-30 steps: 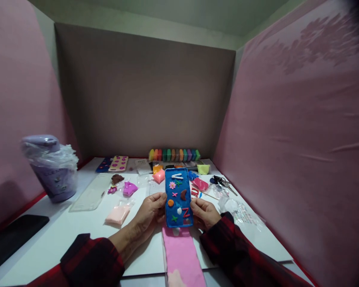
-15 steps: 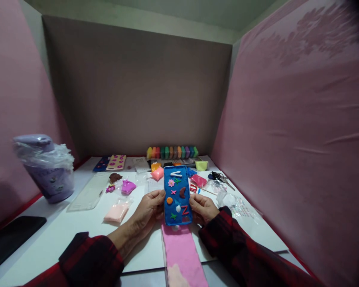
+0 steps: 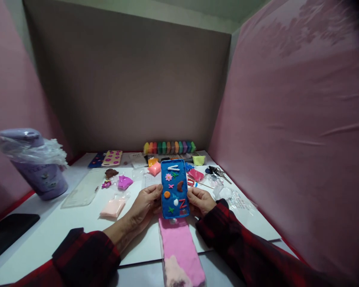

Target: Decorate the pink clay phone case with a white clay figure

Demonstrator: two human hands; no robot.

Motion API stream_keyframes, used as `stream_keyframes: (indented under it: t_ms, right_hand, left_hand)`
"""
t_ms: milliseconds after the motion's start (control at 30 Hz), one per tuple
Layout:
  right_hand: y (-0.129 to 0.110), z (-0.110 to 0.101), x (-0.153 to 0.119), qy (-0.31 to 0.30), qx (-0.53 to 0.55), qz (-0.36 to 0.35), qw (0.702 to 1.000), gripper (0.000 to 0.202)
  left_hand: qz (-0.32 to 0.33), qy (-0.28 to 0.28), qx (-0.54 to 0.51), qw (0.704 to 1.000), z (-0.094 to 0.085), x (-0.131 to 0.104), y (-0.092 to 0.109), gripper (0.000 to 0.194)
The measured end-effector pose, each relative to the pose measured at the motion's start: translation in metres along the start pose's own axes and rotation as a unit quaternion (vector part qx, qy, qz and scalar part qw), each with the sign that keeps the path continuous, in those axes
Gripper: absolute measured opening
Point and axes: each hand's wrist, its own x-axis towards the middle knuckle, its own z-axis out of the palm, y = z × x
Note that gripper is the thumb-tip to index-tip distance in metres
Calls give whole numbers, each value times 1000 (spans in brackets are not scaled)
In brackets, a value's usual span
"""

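Observation:
A blue phone case (image 3: 174,185) stands upright between my hands, its face towards me, with clay shapes on it: a pink flower, an orange disc, a brown crescent, green leaves and white and red strips. My left hand (image 3: 146,205) grips its left edge, thumb at the front. My right hand (image 3: 201,200) pinches the right edge. Below the case lies a long case covered in pink clay (image 3: 182,247), with a pale peach patch at its near end.
At the left are a purple lidded tub (image 3: 44,171), a black phone (image 3: 12,235) and a clear case (image 3: 85,189). Clay packets (image 3: 113,206) lie around. A colourful clay row (image 3: 169,147) stands behind; keys (image 3: 217,172) and a gem sheet (image 3: 239,200) are on the right.
The whole view has shifted slightly, so things appear a little higher and further left. Both hands still hold the blue case in much the same pose.

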Motion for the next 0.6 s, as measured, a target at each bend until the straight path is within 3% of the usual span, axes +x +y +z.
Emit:
stream_keyframes:
  t_ms: [267,600]
  right_hand:
    - [-7,1,-2,5,8,-7,1000,45]
    - [-8,-5,-1,21,8,-4,1000,42]
  left_hand:
    - [-20,-6,2,1000,4,-4,5,31]
    - [-37,-9,-4,999,-3,-1,0,29]
